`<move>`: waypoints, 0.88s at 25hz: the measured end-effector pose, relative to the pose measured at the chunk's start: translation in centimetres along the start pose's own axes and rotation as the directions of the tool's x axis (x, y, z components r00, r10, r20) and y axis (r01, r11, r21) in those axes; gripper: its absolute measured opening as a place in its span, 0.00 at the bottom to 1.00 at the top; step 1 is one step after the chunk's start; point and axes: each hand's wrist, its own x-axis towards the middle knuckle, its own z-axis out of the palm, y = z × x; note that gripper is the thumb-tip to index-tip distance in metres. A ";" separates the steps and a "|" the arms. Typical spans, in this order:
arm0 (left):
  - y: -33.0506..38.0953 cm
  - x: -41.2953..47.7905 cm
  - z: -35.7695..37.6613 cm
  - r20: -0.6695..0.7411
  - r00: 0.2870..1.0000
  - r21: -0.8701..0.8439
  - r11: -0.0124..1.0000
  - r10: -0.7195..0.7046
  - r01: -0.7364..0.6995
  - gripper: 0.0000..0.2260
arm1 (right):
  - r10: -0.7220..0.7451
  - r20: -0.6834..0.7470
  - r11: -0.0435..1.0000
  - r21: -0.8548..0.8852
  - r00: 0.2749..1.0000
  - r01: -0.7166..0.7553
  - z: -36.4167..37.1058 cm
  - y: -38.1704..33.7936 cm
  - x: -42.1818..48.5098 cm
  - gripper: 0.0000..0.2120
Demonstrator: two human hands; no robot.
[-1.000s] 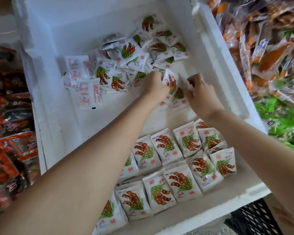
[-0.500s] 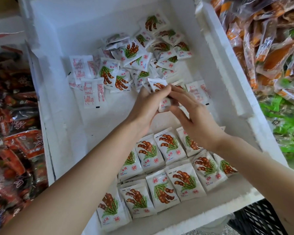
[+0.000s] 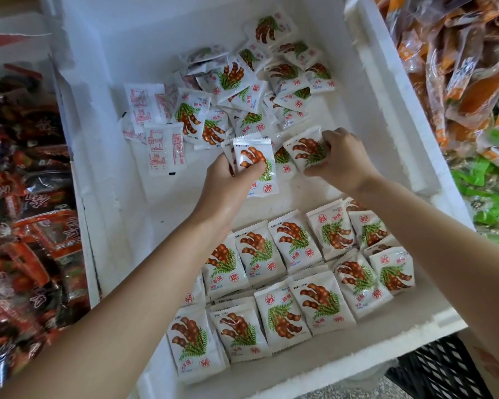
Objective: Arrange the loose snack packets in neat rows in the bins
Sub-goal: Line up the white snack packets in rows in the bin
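Note:
A white foam bin [image 3: 107,214] holds white snack packets printed with brown pods and green leaves. Two neat rows of packets [image 3: 297,277] lie along the bin's near side. A loose pile of packets [image 3: 242,93] lies at the far middle, some face down. My left hand [image 3: 228,182] grips a small stack of packets [image 3: 257,165], picture side up, above the bin floor. My right hand [image 3: 340,159] pinches one packet [image 3: 304,151] just right of that stack.
Left of the bin lies a heap of dark red snack packets [image 3: 23,226]. To the right are orange packets [image 3: 458,67] and green ones [image 3: 490,203]. A black plastic crate [image 3: 435,370] shows below the bin's near right corner.
Both hands drew back from the loose pile, met over a packet, then parted. My left hand now holds a stack and my right hand holds a separate packet.

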 end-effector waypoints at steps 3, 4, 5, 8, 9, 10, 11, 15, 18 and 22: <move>0.0 -0.7 -0.8 -0.014 1.000 0.001 1.000 0.008 -0.008 0.09 | -0.043 -0.081 0.994 0.097 0.996 0.051 -0.3 -0.5 -1.3 0.10; 0.0 -0.9 -1.2 -0.023 1.000 0.001 1.000 0.012 -0.012 0.09 | -0.039 -0.118 0.989 0.140 0.992 0.055 -0.6 -0.8 -2.0 0.10; 0.1 -1.2 -1.8 -0.033 0.999 0.003 1.000 0.020 -0.020 0.08 | -0.032 -0.131 0.978 0.200 0.991 0.058 -1.0 -1.2 -3.0 0.08; 0.3 -2.1 -3.5 -0.069 0.996 0.007 0.998 0.058 -0.058 0.07 | 0.018 0.003 0.879 0.477 1.000 -0.017 -1.2 -3.0 -6.1 0.05; 0.3 -2.4 -4.0 -0.080 0.995 0.004 0.998 0.067 -0.066 0.07 | 0.049 0.073 0.828 0.554 0.996 -0.081 -0.9 -3.6 -7.0 0.07; 0.2 -2.7 -4.5 -0.090 0.993 -0.003 0.997 0.070 -0.071 0.07 | 0.074 0.133 0.796 0.590 0.988 -0.139 -0.3 -4.1 -7.7 0.10; 0.1 -3.1 -4.8 -0.094 0.993 -0.012 0.997 0.069 -0.071 0.07 | 0.094 0.178 0.793 0.582 0.979 -0.182 0.3 -4.4 -8.3 0.14; -0.5 -4.6 -5.9 -0.090 0.995 -0.016 0.999 0.048 -0.050 0.10 | 0.086 0.251 0.852 0.483 0.964 -0.201 2.2 -4.7 -9.7 0.11; -0.8 -5.3 -6.1 -0.089 0.995 -0.031 0.999 0.036 -0.038 0.10 | 0.064 0.325 0.923 0.339 0.944 -0.179 3.3 -4.6 -10.6 0.08; -1.0 -6.3 -5.8 -0.087 0.996 -0.029 0.999 0.025 -0.028 0.08 | 0.039 0.321 0.960 0.250 0.946 -0.124 4.5 -4.7 -11.4 0.11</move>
